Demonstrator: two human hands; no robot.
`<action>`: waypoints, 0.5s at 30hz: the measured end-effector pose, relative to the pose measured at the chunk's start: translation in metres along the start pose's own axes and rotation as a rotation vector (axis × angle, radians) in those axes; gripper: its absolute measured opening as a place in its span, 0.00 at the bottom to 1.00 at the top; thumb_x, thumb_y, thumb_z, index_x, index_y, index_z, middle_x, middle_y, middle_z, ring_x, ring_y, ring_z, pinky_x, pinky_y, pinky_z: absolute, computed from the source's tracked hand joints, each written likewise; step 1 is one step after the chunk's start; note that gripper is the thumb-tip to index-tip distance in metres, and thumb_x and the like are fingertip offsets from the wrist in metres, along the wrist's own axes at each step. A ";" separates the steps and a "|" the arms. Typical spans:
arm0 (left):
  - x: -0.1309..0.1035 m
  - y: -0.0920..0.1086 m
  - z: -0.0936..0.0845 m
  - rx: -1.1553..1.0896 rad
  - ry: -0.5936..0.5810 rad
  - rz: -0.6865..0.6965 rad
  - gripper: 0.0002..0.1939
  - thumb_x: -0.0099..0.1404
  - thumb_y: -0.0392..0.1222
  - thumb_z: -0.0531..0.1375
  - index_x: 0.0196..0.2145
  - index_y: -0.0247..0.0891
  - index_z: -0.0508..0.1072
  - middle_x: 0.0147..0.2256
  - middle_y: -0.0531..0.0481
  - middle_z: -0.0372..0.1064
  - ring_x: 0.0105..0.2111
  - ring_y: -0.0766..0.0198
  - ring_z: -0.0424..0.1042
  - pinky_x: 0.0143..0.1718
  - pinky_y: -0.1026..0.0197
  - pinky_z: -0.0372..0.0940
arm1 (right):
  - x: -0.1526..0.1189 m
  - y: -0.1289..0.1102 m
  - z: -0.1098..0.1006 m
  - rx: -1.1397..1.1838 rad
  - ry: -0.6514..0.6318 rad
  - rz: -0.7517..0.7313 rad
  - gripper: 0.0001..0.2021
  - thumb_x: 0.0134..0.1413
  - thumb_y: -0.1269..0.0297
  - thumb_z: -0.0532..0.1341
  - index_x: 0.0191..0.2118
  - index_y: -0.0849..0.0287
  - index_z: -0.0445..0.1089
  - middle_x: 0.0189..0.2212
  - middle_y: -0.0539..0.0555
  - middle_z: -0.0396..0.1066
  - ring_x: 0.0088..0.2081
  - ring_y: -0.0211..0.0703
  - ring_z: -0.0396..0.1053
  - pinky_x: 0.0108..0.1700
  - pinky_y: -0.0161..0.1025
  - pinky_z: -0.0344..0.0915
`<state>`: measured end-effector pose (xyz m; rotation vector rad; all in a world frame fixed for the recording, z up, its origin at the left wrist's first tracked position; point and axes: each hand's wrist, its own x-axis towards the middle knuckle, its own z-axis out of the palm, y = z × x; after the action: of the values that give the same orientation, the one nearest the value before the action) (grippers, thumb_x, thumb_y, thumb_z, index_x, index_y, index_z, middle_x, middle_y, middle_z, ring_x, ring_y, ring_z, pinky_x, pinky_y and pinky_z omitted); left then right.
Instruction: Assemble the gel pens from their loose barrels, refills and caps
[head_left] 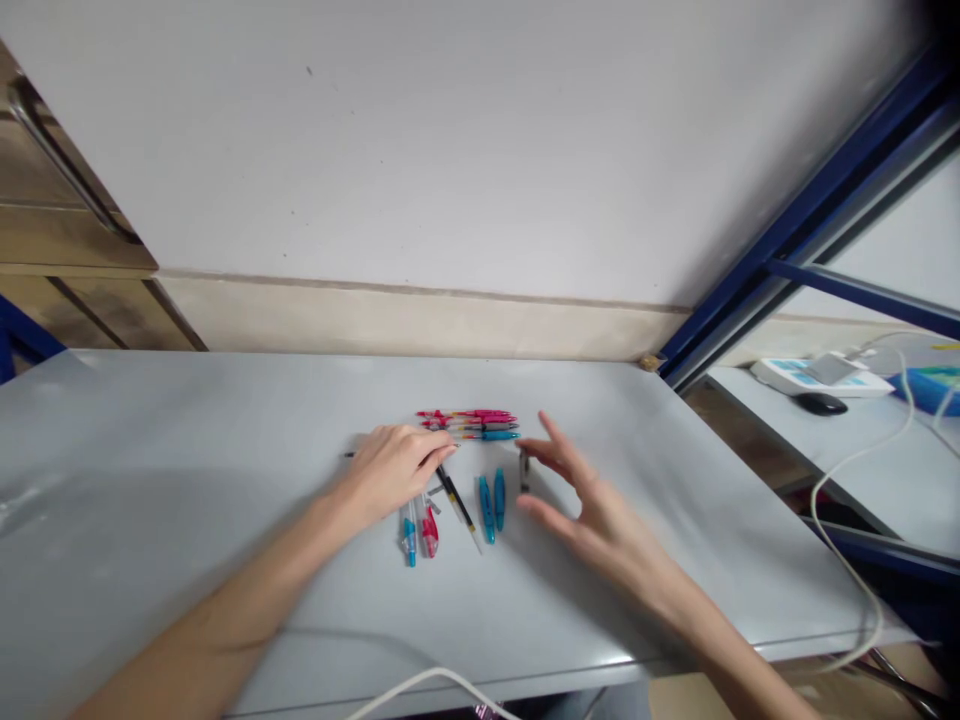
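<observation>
My left hand (394, 462) is closed round a thin pen part, whose dark end sticks out on its left and whose tip shows by the fingertips. My right hand (581, 490) has thumb and fingers on either end of a short dark pen barrel (524, 470). Two teal barrels (493, 505) lie side by side between the hands. A black refill (459, 503) slants beside my left hand. Below that hand lie a clear and blue pen part (409, 540) and a clear and red one (430, 532). Several pink, grey and teal pens (480, 420) form a row behind.
The grey table (225, 420) meets a wall at the back. At the right, beyond a blue metal frame (810, 200), a side table holds a black mouse (820, 403) and a white device (817, 377). A white cable (832, 530) hangs over the right edge.
</observation>
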<state>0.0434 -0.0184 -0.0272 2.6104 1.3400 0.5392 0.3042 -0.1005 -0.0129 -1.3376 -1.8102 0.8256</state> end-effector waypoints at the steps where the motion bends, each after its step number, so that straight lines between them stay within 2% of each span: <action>1: 0.000 0.000 0.000 0.000 0.004 0.005 0.17 0.76 0.47 0.51 0.42 0.44 0.80 0.33 0.49 0.78 0.32 0.60 0.77 0.31 0.61 0.61 | 0.007 -0.005 -0.003 0.084 0.080 0.009 0.41 0.63 0.53 0.63 0.74 0.42 0.39 0.61 0.58 0.66 0.60 0.54 0.67 0.63 0.59 0.63; 3: -0.001 0.000 0.001 0.005 0.011 0.012 0.17 0.76 0.47 0.52 0.41 0.44 0.80 0.32 0.49 0.78 0.31 0.61 0.76 0.30 0.62 0.60 | 0.025 -0.016 -0.006 0.267 0.242 0.007 0.36 0.64 0.50 0.60 0.72 0.46 0.47 0.57 0.58 0.68 0.53 0.51 0.71 0.58 0.55 0.67; 4: -0.001 0.000 0.001 0.008 0.015 0.014 0.17 0.76 0.46 0.52 0.40 0.44 0.80 0.32 0.50 0.78 0.30 0.61 0.76 0.30 0.62 0.60 | 0.036 -0.022 -0.007 0.348 0.283 0.000 0.31 0.65 0.48 0.59 0.69 0.48 0.54 0.53 0.58 0.70 0.50 0.49 0.73 0.57 0.52 0.68; 6: -0.001 0.000 0.001 0.013 0.024 0.012 0.16 0.76 0.46 0.52 0.40 0.44 0.80 0.31 0.50 0.78 0.30 0.61 0.76 0.29 0.62 0.60 | 0.058 -0.031 -0.005 0.546 0.283 -0.042 0.23 0.68 0.44 0.53 0.54 0.55 0.71 0.45 0.58 0.72 0.41 0.45 0.72 0.50 0.47 0.71; 7: -0.002 0.000 0.001 0.014 0.028 0.012 0.16 0.75 0.46 0.52 0.40 0.44 0.80 0.31 0.50 0.78 0.29 0.61 0.76 0.29 0.62 0.60 | 0.068 -0.033 -0.002 0.627 0.271 -0.033 0.25 0.68 0.41 0.50 0.43 0.57 0.74 0.41 0.58 0.72 0.36 0.43 0.70 0.43 0.44 0.71; 8: -0.002 -0.001 0.002 0.015 0.031 0.013 0.16 0.75 0.46 0.52 0.40 0.44 0.80 0.31 0.50 0.78 0.29 0.61 0.76 0.29 0.62 0.60 | 0.077 -0.034 0.001 0.685 0.248 -0.002 0.28 0.67 0.39 0.48 0.35 0.57 0.73 0.37 0.57 0.71 0.31 0.42 0.68 0.37 0.41 0.70; 10: -0.002 -0.002 0.003 0.018 0.031 0.015 0.15 0.75 0.46 0.53 0.41 0.45 0.80 0.32 0.50 0.79 0.29 0.61 0.77 0.29 0.62 0.61 | 0.088 -0.030 0.009 0.738 0.221 0.042 0.31 0.65 0.35 0.48 0.27 0.57 0.69 0.28 0.55 0.68 0.25 0.39 0.62 0.27 0.38 0.62; 15: -0.002 -0.003 0.007 0.004 0.054 0.022 0.14 0.75 0.47 0.53 0.47 0.48 0.79 0.37 0.51 0.81 0.33 0.59 0.79 0.31 0.61 0.63 | 0.085 -0.010 0.028 0.695 0.188 0.193 0.31 0.65 0.38 0.52 0.21 0.58 0.65 0.18 0.50 0.60 0.17 0.33 0.50 0.20 0.36 0.43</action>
<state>0.0429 -0.0185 -0.0350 2.6350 1.3303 0.6151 0.2594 -0.0229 -0.0042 -1.0802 -1.0982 1.2409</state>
